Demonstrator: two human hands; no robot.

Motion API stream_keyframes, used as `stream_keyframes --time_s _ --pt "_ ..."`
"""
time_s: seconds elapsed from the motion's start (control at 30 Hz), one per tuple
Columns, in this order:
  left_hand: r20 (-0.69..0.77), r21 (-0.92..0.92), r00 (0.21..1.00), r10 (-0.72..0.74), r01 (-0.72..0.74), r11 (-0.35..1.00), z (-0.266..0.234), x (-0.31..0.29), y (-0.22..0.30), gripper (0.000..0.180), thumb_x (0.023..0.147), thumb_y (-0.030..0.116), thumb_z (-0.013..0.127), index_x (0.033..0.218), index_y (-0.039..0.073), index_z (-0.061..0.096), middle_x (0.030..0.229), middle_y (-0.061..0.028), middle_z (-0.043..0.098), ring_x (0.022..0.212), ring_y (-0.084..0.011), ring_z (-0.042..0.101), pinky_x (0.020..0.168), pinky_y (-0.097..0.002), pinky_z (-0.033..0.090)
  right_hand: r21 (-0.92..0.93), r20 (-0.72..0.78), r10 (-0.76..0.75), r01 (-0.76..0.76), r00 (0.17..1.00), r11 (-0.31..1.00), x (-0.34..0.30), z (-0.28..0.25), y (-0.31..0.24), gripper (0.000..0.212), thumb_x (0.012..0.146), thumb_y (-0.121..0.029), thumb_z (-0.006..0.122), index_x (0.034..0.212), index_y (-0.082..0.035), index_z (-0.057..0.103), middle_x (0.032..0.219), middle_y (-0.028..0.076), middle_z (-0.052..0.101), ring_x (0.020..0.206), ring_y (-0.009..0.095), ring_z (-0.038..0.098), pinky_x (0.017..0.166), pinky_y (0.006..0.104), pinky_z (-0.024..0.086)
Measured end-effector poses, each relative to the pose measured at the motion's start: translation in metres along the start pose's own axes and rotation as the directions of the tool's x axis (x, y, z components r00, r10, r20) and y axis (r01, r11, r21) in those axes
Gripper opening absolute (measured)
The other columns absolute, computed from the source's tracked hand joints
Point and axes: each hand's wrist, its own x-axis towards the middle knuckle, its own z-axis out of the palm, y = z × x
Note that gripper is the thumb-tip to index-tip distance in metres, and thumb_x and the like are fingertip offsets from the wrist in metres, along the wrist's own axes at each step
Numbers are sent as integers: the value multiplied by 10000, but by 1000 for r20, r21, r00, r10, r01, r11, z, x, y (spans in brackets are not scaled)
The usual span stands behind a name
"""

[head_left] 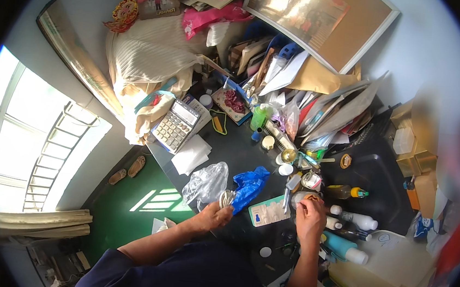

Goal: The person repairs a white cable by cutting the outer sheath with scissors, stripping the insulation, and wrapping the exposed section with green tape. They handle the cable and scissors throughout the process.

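Observation:
My left hand (pixel 214 217) is closed around a small coil of whitish cord (pixel 227 198), held above the dark desk. Right beside it lie a crumpled clear plastic bag (pixel 205 180) and a crumpled blue plastic bag (pixel 251 185). My right hand (pixel 311 219) is over the cluttered right part of the desk, its fingers drawn together by a small dark reddish-brown thing too small to name. Between the hands rests a pale green and white card pack (pixel 269 211). A white-lidded bottle (pixel 360 220) and a light blue bottle (pixel 344 246) lie to the right.
A large calculator (pixel 177 126) and white papers (pixel 192 155) occupy the desk's left edge. Folders and envelopes (pixel 337 109) crowd the back, below a framed board (pixel 322 23). A bottle with a yellow-green cap (pixel 343 191) lies right. Shoes (pixel 136 165) sit on the green floor (pixel 115 210).

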Motion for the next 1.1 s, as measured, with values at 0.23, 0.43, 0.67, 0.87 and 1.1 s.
stream_keyframes --time_s 0.23,0.43,0.67,0.87,1.1 --pt "-30 -123 997 65 -68 990 -34 -7 -13 429 1109 357 450 812 67 559 698 -9 542 638 -113 499 593 -293 420 109 176 -49 30 983 994 46 40 -52 115 888 -93 729 980 -34 696 901 131 717 875 339 681 767 443 527" --pt "-67 -228 992 111 -123 966 -65 -3 -23 405 1115 311 429 819 65 553 702 -5 522 644 -116 498 599 -294 426 236 290 -70 0 954 972 113 96 -106 185 906 -74 720 1076 -10 681 977 151 742 867 315 725 772 388 575" --pt "-36 -279 987 155 -159 947 -131 -3 -19 374 1112 265 405 844 56 561 727 -10 537 681 -125 511 638 -303 442 332 297 -76 -29 952 943 223 188 -163 263 928 -98 703 1176 -15 676 1050 158 745 803 267 712 771 369 565" --pt "-48 -392 988 149 -156 907 -188 -1 -20 333 1103 245 416 857 60 543 745 -5 525 692 -119 489 644 -302 432 353 426 71 -238 902 905 304 256 -206 315 942 -105 674 1243 -12 671 990 139 740 728 184 723 714 333 562" --pt "-67 -399 989 135 -150 904 -234 5 -13 317 1101 220 419 861 55 544 741 -12 528 690 -124 492 641 -302 435 398 381 250 -402 890 825 334 290 -208 263 933 -128 704 1147 24 719 865 73 707 647 128 681 648 263 534"
